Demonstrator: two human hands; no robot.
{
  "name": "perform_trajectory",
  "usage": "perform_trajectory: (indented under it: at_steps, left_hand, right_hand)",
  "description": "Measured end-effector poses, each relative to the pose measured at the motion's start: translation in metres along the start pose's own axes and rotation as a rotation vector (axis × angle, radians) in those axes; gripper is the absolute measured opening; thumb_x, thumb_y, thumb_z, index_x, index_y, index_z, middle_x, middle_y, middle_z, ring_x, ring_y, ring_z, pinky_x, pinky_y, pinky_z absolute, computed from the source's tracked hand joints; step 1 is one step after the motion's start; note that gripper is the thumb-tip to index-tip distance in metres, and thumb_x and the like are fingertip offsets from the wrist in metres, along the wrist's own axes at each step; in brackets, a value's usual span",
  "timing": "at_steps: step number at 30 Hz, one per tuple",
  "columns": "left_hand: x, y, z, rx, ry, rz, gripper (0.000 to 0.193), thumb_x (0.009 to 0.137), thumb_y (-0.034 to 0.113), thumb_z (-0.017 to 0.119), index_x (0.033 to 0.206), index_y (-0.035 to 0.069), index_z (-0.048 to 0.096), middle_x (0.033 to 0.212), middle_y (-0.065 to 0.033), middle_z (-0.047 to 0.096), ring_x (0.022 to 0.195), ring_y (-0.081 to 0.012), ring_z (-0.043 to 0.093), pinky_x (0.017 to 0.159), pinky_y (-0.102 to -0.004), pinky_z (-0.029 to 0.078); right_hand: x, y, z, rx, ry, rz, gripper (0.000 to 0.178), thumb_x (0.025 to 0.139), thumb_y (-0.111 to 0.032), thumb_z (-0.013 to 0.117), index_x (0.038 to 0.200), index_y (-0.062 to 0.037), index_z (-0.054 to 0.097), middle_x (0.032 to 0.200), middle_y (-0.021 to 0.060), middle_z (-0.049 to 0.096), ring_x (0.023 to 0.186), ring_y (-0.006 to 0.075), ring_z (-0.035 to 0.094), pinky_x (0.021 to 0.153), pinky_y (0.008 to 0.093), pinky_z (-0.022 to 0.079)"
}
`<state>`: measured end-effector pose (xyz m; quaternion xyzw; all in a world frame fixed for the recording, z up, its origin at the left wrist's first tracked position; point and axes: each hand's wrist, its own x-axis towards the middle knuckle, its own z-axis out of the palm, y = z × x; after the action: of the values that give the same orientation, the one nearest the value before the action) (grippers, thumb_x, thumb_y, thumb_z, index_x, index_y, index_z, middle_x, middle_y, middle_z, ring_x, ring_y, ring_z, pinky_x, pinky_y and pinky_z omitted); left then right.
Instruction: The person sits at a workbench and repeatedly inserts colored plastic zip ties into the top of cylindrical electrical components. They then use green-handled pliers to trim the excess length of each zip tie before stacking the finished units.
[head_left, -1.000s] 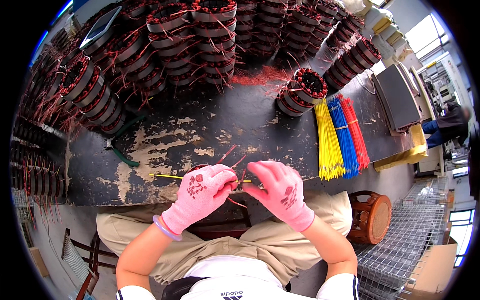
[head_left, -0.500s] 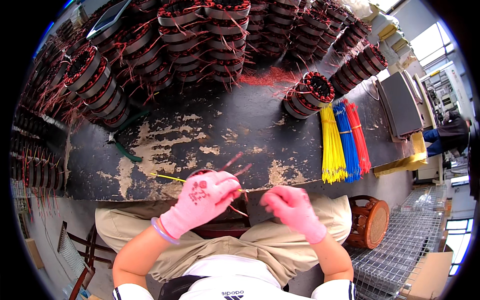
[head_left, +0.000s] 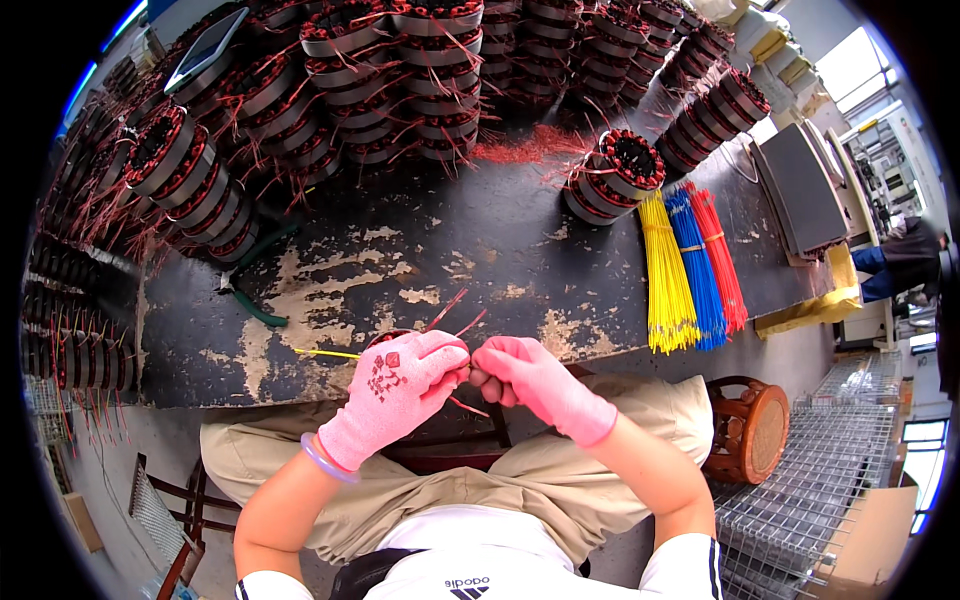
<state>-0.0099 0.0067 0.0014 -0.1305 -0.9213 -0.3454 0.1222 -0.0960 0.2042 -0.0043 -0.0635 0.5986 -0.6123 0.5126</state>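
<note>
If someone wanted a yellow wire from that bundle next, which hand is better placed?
Probably the right hand: the yellow bundle lies on its side, closer to it. The left hand is farther away.

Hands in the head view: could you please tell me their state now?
Left hand: closed, holding the yellow wire.
Right hand: closed; whether it holds anything cannot be told.

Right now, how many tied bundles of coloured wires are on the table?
3, side by side on the right of the table: yellow bundle leftmost, blue bundle in the middle, red bundle rightmost. More may hide behind the stacked rings.
</note>
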Motion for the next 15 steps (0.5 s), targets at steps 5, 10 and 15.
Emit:
perform_trajectory:
  at_steps: [5, 10, 15]
  left_hand:
    - [-0.003, -0.001, 0.0, -0.006, 0.013, -0.023, 0.022, 0.076, 0.003, 0.075, 0.097, 0.01, 0.069, 0.097, -0.0051, 0.072, 0.081, -0.0285, 0.07, 0.072, -0.0381, 0.057]
    - [-0.001, 0.001, 0.0, -0.03, 0.006, -0.04, 0.02, 0.077, 0.003, 0.074, 0.096, 0.01, 0.069, 0.097, -0.0055, 0.072, 0.081, -0.0288, 0.07, 0.073, -0.0383, 0.057]
    - [-0.001, -0.001, 0.001, 0.004, 0.009, -0.003, 0.021, 0.078, 0.004, 0.075, 0.097, 0.011, 0.069, 0.098, -0.0049, 0.072, 0.082, -0.0284, 0.07, 0.072, -0.0383, 0.057]
  right_hand:
    - [-0.023, -0.022, 0.013, -0.891, 0.322, -0.243, 0.024, 0.09, -0.028, 0.076, 0.103, -0.0099, 0.067, 0.092, 0.0021, 0.069, 0.075, 0.0136, 0.067, 0.065, 0.0284, 0.052]
    - [-0.017, 0.011, 0.007, -1.464, 0.588, -0.941, 0.034, 0.08, -0.028, 0.081, 0.107, -0.0136, 0.066, 0.101, 0.0009, 0.069, 0.084, 0.0179, 0.069, 0.068, 0.0334, 0.055]
    - [-0.012, 0.011, 0.009, -0.177, 0.125, -0.104, 0.015, 0.098, -0.02, 0.066, 0.102, -0.0062, 0.066, 0.086, 0.0052, 0.066, 0.071, 0.0087, 0.059, 0.066, 0.0276, 0.05]
